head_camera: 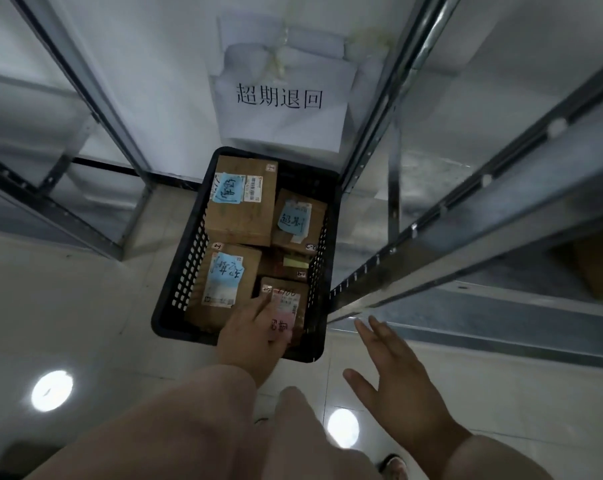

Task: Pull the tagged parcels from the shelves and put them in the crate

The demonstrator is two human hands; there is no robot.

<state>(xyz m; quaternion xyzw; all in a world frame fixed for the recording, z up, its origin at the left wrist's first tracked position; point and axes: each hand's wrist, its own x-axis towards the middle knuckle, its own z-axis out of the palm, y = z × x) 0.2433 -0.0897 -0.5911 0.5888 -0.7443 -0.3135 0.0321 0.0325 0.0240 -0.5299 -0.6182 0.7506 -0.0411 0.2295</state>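
Black perforated crate (185, 268) sits on the pale tiled floor (68, 306), wedged btwn two metal shelf units: left rack (85, 109) well clear of it, right rack (431, 216) just beside its right wall, so almost no room on that side. Far edge of crate is close to the white wall (161, 81), under a paper sign (279, 98) w/ printed characters.

Inside, brown parcels pack it nearly full: far-left parcel (241, 202) w/ blue tag, far-right parcel (300, 216) w/ blue tag, near-left parcel (223, 278) w/ blue tag, a small one (288, 266) btwn them partly buried. Near-right parcel (288, 299) w/ pink tag sits in the near-right corner, touching the crate's right wall.

Left hand (251, 337) lies on that pink-tagged parcel, fingers curled onto its near-left edge; looks like a grip, but motion blur makes it hard to be sure. Right hand (397, 372) is spread flat, holding nothing, in open space near the crate's near-right corner, below the right rack's lowest beam.

Floor is glossy, two round light reflections (52, 391) near the person. Beige sleeves at bottom.
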